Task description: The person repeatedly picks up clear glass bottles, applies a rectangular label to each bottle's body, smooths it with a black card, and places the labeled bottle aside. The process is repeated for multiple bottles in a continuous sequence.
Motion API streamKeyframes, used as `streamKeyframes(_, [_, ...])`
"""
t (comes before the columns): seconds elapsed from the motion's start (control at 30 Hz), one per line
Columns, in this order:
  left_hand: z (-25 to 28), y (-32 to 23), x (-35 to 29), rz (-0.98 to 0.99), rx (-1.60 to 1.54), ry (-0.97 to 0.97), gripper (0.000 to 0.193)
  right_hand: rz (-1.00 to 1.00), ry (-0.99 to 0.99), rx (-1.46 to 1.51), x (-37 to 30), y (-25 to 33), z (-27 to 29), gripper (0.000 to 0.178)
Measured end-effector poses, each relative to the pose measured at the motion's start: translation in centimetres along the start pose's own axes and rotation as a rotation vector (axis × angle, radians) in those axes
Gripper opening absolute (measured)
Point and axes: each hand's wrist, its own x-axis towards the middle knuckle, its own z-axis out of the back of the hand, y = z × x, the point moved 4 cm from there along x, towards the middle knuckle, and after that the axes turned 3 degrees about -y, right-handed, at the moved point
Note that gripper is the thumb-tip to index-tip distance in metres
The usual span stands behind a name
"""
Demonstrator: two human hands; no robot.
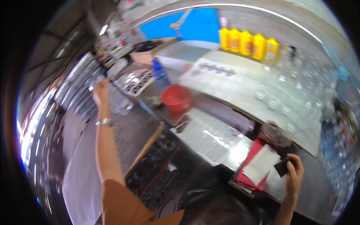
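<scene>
My left hand is stretched far out over the dark table at the left, its fingers closed at the neck end of a clear bottle. Blur hides the exact grip. The bottle's base points back toward the middle of the table. Beside the hand lies a stack of shiny, plastic-wrapped silvery rows. At the lower right, my right hand pinches a small, flat black block between thumb and fingers. Just left of that block, a folded white cloth lies on a red cloth.
Many clear bottles crowd the white bench at the right, with several yellow bottles behind them. A red bucket and blue spray bottle stand mid-scene. An open carton of dark glassware sits below the left table.
</scene>
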Motion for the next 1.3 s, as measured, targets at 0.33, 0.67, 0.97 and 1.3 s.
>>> streamKeyframes(0.33, [10.4, -14.3, -1.4, -0.131, -0.399, -0.561, 0.071, 0.409, -0.321, -0.045, 11.0, 9.6, 4.3, 0.025])
streamKeyframes(0.67, [20.9, -46.4, -23.2, -0.427, -1.358, 0.271, 0.065, 0.598, -0.27, -0.933, 17.2, 14.5, -2.1, 0.023])
streamKeyframes(0.97, [20.6, -51.3, -37.7, -0.402, -1.817, 1.04, 0.107, 0.68, -0.071, -0.619, 9.7, 19.6, -4.9, 0.03])
streamKeyframes(1.3, [14.5, -46.8, -46.3, 0.093, -1.754, 1.655, 0.087, -0.195, 0.095, -0.37, -1.8, -1.7, -3.4, 0.05])
